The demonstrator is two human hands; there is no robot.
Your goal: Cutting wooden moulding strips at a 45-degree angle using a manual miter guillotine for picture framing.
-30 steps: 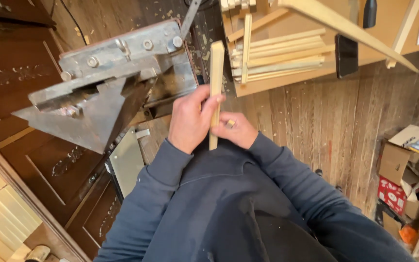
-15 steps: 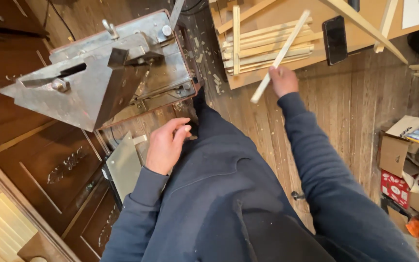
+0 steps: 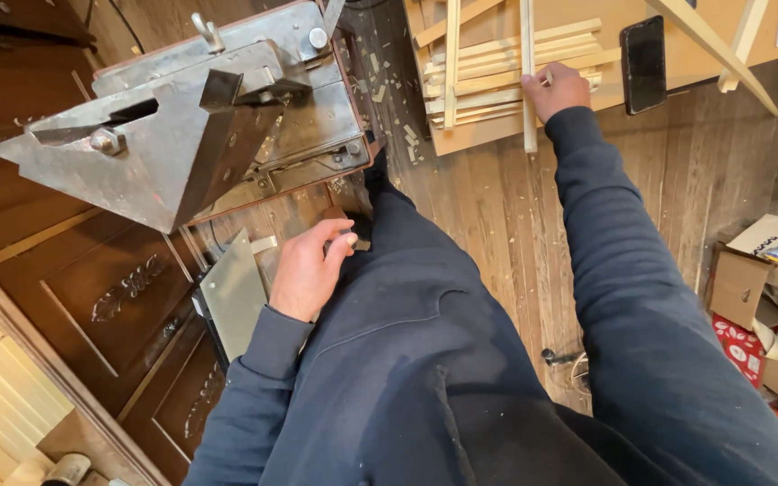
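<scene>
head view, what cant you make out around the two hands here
- Right hand: its fingertips curl round the wooden strip, so the grip is hidden.
- Wooden strip: top end cut off by the upper edge.
- Left hand: palm faces down on the thigh; anything beneath is hidden.
- Metal machine: its base is hidden behind its own body.

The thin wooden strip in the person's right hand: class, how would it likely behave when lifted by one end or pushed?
The wooden strip is long and slim, so it probably feels light and may flex slightly when the right hand lifts it by one end. Its flat faces suggest it would slide rather than roll across the stacked strips. Being so thin, it could snap if bent hard.
</scene>
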